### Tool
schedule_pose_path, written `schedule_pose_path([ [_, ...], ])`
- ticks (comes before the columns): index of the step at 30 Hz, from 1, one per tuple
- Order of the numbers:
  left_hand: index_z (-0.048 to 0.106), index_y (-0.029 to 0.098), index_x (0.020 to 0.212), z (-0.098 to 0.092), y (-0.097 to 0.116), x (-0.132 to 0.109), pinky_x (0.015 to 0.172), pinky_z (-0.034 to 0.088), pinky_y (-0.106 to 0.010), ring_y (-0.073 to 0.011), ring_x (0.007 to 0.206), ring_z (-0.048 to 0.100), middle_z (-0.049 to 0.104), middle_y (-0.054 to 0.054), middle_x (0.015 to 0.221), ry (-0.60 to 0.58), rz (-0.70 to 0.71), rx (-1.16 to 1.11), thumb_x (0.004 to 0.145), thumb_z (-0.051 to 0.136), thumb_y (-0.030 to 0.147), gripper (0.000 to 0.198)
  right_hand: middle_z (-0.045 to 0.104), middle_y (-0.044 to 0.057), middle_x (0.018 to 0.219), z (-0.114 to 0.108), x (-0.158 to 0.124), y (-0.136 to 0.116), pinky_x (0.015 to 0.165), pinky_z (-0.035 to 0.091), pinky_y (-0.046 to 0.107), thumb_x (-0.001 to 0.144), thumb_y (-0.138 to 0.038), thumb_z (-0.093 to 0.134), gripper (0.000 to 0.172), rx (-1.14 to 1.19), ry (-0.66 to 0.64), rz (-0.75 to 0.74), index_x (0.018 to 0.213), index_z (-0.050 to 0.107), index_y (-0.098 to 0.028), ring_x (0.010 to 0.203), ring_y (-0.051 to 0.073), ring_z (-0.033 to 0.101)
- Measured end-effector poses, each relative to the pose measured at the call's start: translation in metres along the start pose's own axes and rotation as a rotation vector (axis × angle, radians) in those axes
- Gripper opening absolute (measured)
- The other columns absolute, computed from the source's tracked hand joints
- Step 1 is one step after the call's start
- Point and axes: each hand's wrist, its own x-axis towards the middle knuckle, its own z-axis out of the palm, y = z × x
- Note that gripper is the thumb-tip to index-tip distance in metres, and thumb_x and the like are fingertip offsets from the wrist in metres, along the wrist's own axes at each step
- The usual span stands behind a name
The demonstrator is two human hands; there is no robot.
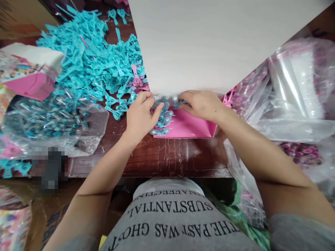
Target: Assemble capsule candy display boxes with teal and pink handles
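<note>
A pink box (192, 124) sits on the table edge with its large white lid (199, 42) raised behind it. Several clear-and-blue plastic pieces (165, 118) with rounded translucent ends lie in a cluster at its left end. My left hand (140, 116) reaches over the left wall, thumb and fingers bent around the upper pieces of this cluster. From the right, my right hand (201, 104) dips into the box near its back wall, its fingertips closed on another blue piece (175, 100). Parts of these pieces are hidden by my fingers.
A big heap of turquoise plastic clips (96, 55) covers the table's left. Nearer lies a plastic bag (96, 139) of blue-capped small tubes (60, 115), beside a pink-and-white carton (31, 87). Clear bags (295, 90) and pink-capped tubes (303, 153) crowd the right side.
</note>
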Motion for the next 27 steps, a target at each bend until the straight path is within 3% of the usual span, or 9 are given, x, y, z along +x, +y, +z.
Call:
schedule_pose_path([
  [4, 0.068, 0.020, 0.097, 0.002, 0.004, -0.001, 0.099, 0.058, -0.038, -0.0268, 0.116, 0.070, 0.071, -0.012, 0.122, 0.039, -0.002, -0.017, 0.108, 0.051, 0.059, 0.045, 0.074, 0.014, 0.134, 0.000, -0.006, -0.014, 0.075, 0.046, 0.039, 0.108, -0.041, 0.050, 0.039, -0.061, 0.128, 0.064, 0.137, 0.068, -0.022, 0.117, 0.034, 0.066],
  [9, 0.064, 0.020, 0.105, -0.002, 0.001, -0.010, 0.107, 0.054, -0.040, -0.0262, 0.122, 0.067, 0.069, -0.012, 0.122, 0.118, -0.039, -0.027, 0.111, 0.044, 0.057, 0.042, 0.074, 0.014, 0.125, 0.020, -0.009, -0.019, 0.069, 0.046, 0.039, 0.111, -0.035, 0.041, 0.040, -0.087, 0.236, -0.045, 0.117, 0.078, -0.024, 0.121, 0.036, 0.059],
  [11, 0.062, 0.020, 0.112, -0.004, -0.018, -0.017, 0.111, 0.052, -0.045, -0.0285, 0.126, 0.064, 0.068, -0.014, 0.124, 0.169, -0.094, 0.023, 0.112, 0.044, 0.053, 0.038, 0.074, 0.015, 0.119, 0.032, -0.004, -0.016, 0.064, 0.045, 0.038, 0.110, -0.037, 0.043, 0.038, -0.086, 0.273, -0.066, 0.113, 0.080, -0.025, 0.115, 0.036, 0.059],
  [14, 0.062, 0.018, 0.123, -0.003, -0.065, -0.028, 0.110, 0.049, -0.053, -0.0358, 0.128, 0.061, 0.067, -0.019, 0.126, 0.208, -0.178, 0.151, 0.106, 0.055, 0.046, 0.033, 0.074, 0.015, 0.117, 0.039, -0.001, -0.011, 0.062, 0.047, 0.039, 0.109, -0.039, 0.047, 0.036, -0.084, 0.310, -0.084, 0.107, 0.080, -0.026, 0.111, 0.035, 0.061],
  [17, 0.063, 0.016, 0.137, 0.001, -0.106, -0.040, 0.106, 0.048, -0.059, -0.0424, 0.128, 0.058, 0.071, -0.021, 0.126, 0.082, -0.184, 0.269, 0.099, 0.062, 0.033, 0.042, 0.075, 0.016, 0.124, 0.027, -0.009, -0.019, 0.075, 0.054, 0.047, 0.107, -0.039, 0.051, 0.033, -0.070, 0.343, -0.033, 0.115, 0.080, -0.025, 0.114, 0.037, 0.063],
  [20, 0.065, 0.021, 0.142, -0.001, -0.120, -0.055, 0.105, 0.047, -0.060, -0.0410, 0.129, 0.059, 0.074, -0.017, 0.125, -0.105, -0.123, 0.329, 0.104, 0.051, 0.023, 0.041, 0.075, 0.019, 0.127, 0.005, -0.020, -0.056, 0.098, 0.053, 0.053, 0.106, -0.044, 0.056, 0.037, -0.026, 0.524, 0.032, 0.128, 0.076, -0.021, 0.118, 0.039, 0.065],
  [22, 0.071, 0.024, 0.134, -0.007, -0.119, -0.069, 0.105, 0.047, -0.058, -0.0371, 0.128, 0.062, 0.075, -0.014, 0.127, -0.142, -0.085, 0.333, 0.108, 0.047, 0.023, 0.036, 0.074, 0.018, 0.129, -0.007, -0.021, -0.095, 0.107, 0.049, 0.053, 0.106, -0.046, 0.057, 0.037, 0.075, 0.631, -0.026, 0.132, 0.074, -0.025, 0.121, 0.037, 0.065],
  [24, 0.073, 0.024, 0.127, -0.014, -0.115, -0.088, 0.107, 0.048, -0.054, -0.0337, 0.130, 0.063, 0.074, -0.014, 0.131, -0.100, -0.076, 0.311, 0.110, 0.047, 0.025, 0.031, 0.073, 0.015, 0.131, -0.009, -0.009, -0.142, 0.113, 0.047, 0.053, 0.108, -0.045, 0.051, 0.037, 0.217, 0.602, -0.156, 0.136, 0.071, -0.028, 0.125, 0.034, 0.063],
  [27, 0.074, 0.021, 0.118, -0.026, -0.110, -0.133, 0.106, 0.053, -0.052, -0.0327, 0.127, 0.067, 0.075, -0.016, 0.127, -0.007, -0.170, 0.279, 0.107, 0.049, 0.023, 0.027, 0.068, 0.015, 0.139, 0.007, 0.042, -0.219, 0.117, 0.045, 0.051, 0.111, -0.041, 0.040, 0.045, 0.374, 0.390, -0.321, 0.145, 0.066, -0.025, 0.131, 0.033, 0.058],
])
